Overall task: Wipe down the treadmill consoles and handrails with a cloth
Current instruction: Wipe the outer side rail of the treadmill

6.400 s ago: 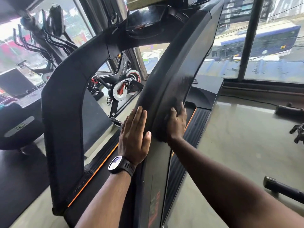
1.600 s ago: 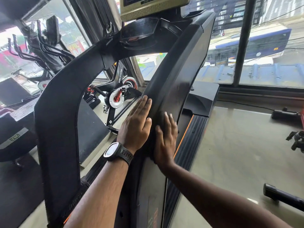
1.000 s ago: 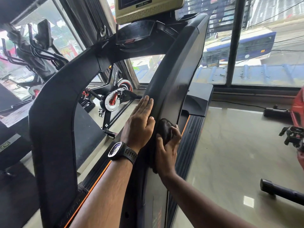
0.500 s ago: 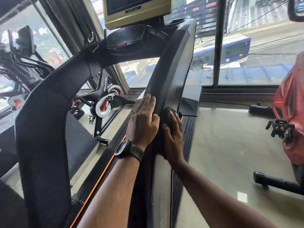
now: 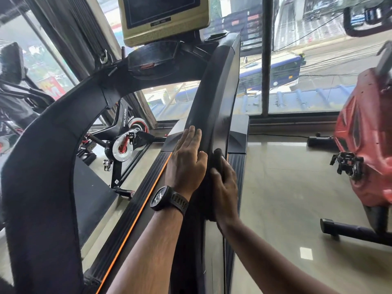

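- I am watching the right hand (image 5: 226, 187) flattening out again: a second ago its fingers were curling round the bunched cloth (image 5: 218, 154), and now they are lying straight and pressing it against the outer face of the right handrail (image 5: 214, 92).
- The cloth is sitting between that palm and the rail, with a dark fold showing just above the fingertips; I am not seeing any finger hooking round it.
- The left hand (image 5: 186, 162) is staying spread flat on the inner side of the same rail, fingers together and pointing up, holding nothing and only bracing. The wristwatch (image 5: 167, 198) is riding on that wrist.
- Both hands are working much the same stretch of rail as several seconds ago, so I am judging the wipe to be a re-gather and rub in place, not yet a climb.
- The view is tipping upward: the console (image 5: 152, 58) and the screen (image 5: 163, 15) above it are coming further into frame, and a red machine (image 5: 364, 155) is now showing at the right.
- For the task, I am reading this as mid-rail work: the upper rail, the console and the left handrail (image 5: 42, 155) are probably still waiting for the cloth.
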`<action>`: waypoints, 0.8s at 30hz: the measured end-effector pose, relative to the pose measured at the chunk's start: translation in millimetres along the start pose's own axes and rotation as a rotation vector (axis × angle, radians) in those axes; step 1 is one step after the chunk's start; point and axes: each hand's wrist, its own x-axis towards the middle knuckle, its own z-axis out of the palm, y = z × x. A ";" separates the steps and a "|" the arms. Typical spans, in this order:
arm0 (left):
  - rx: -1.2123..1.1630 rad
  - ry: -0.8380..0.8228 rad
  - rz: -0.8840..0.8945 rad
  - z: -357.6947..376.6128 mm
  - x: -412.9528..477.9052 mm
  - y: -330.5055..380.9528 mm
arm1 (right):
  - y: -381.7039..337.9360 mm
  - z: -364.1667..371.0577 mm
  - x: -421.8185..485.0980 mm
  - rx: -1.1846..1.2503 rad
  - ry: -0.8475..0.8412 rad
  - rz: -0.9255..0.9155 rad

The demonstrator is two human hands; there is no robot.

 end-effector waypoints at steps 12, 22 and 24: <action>-0.019 0.000 -0.010 -1.1 -0.8 -0.1 | -10.1 2.4 -14.7 -0.035 0.002 -0.160; 0.003 0.007 -0.014 -0.3 -2.1 1.6 | -7.4 0.1 -6.5 -0.093 -0.042 -0.169; 0.006 0.012 -0.011 0.0 -2.3 2.3 | -1.5 -1.2 12.6 -0.128 -0.048 -0.208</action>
